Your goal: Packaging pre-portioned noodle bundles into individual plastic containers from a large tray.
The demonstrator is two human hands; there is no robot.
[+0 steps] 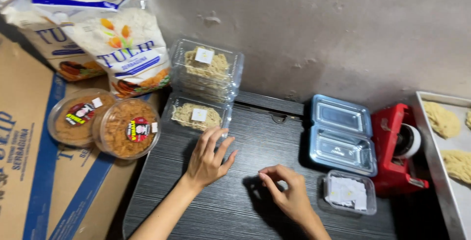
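My left hand (208, 159) lies flat on the dark table (255, 137), fingers spread, its fingertips touching the near edge of a clear clamshell box of noodles (198, 115) with a small white label. My right hand (287, 191) hovers over the table with thumb and forefinger pinched together; whether something small is between them I cannot tell. A stack of similar filled clamshell boxes (207, 68) stands behind the first. An empty open clamshell box (341, 134) lies to the right, and a small clear tub of white labels (348, 193) sits beside my right hand.
A red tape dispenser (397, 146) stands at the right, next to a metal tray (436, 171) holding noodle nests. Two round lidded tubs (105, 124) rest on a cardboard box (29, 146) at left, with white flour bags (117, 43) behind. A grey wall closes the back.
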